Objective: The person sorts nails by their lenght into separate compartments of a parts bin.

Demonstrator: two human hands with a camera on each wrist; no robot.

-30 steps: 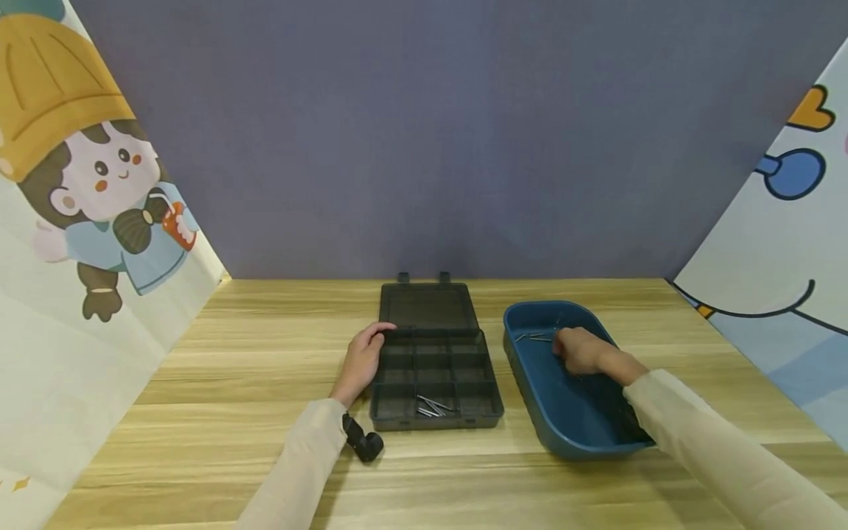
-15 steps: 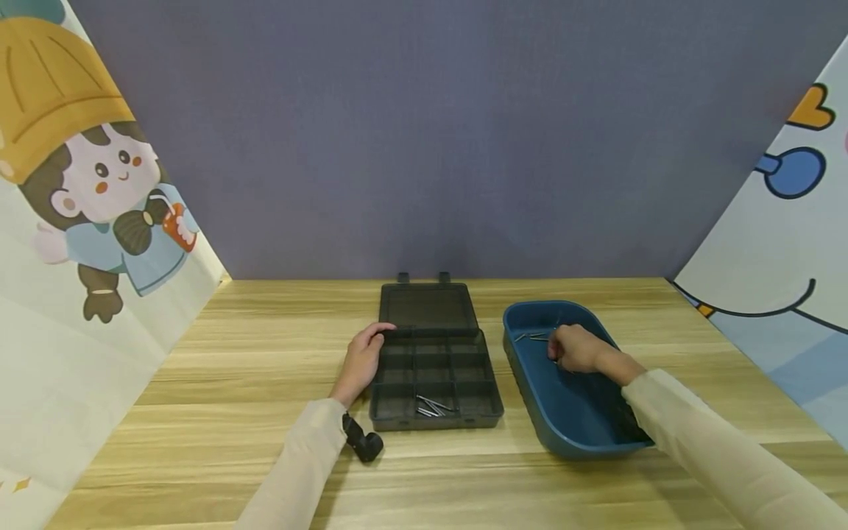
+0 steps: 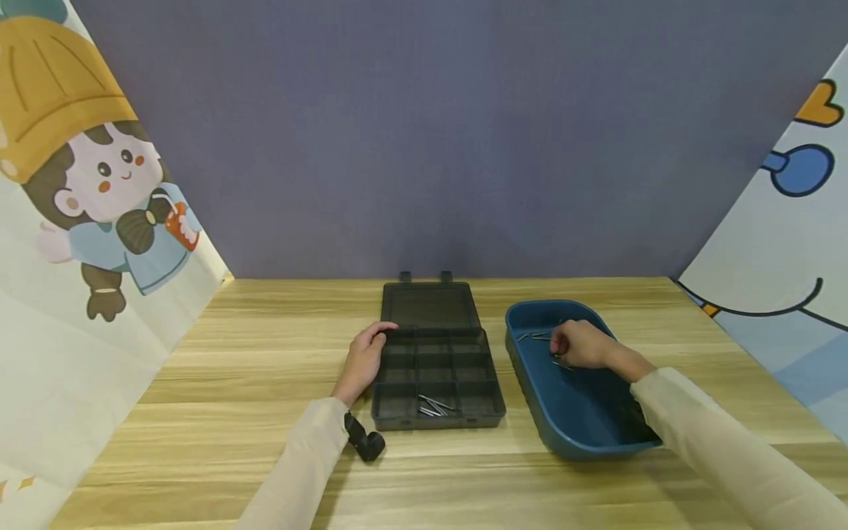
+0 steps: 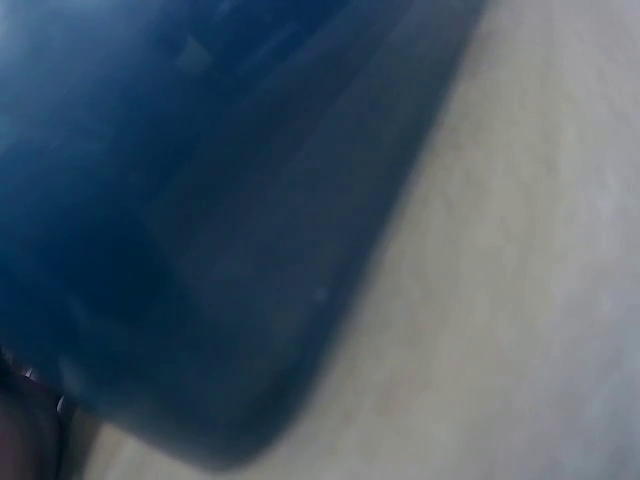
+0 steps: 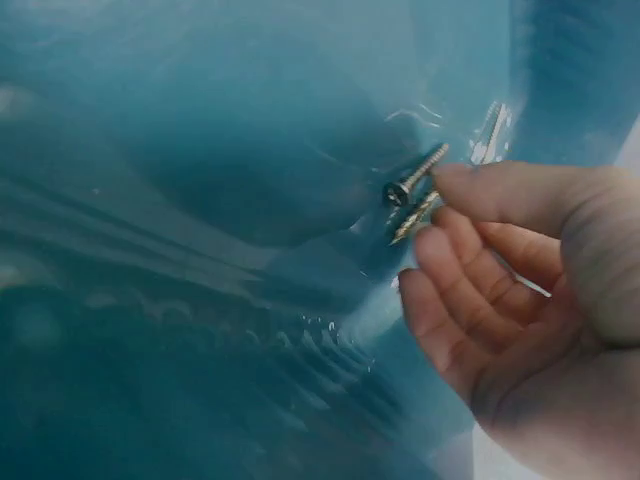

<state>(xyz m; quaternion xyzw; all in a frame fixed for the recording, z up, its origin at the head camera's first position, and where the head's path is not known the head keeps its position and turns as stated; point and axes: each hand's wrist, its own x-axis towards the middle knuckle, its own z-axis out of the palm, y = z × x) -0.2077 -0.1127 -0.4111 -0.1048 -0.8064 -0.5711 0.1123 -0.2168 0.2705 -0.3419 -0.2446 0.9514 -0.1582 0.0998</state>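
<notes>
In the head view my left hand (image 3: 362, 361) rests against the left side of a dark compartment box (image 3: 433, 423), its index finger lying over the back left corner. The box's lid (image 3: 430, 305) is laid back. Several silver screws (image 3: 433, 406) lie in the front middle compartment. My right hand (image 3: 583, 344) is inside the blue bin (image 3: 553, 434), over its floor. The right wrist view shows its thumb and fingers pinching a screw (image 5: 412, 220). Another screw (image 5: 418, 175) with a dark cross-slot head sits beside the thumb tip; whether it is held too is unclear.
More screws (image 3: 539, 336) lie at the bin's far left, beyond my right hand. The bin stands right of the box on a wooden table (image 3: 278, 324). A grey panel (image 3: 437, 147) rises behind. The left wrist view is blurred, showing a dark blue surface (image 4: 250, 250).
My right hand shifts slightly in the bin and its fingers come up a little, so a screw shows beneath them. The left hand and box stay put; the head view shifts slightly.
</notes>
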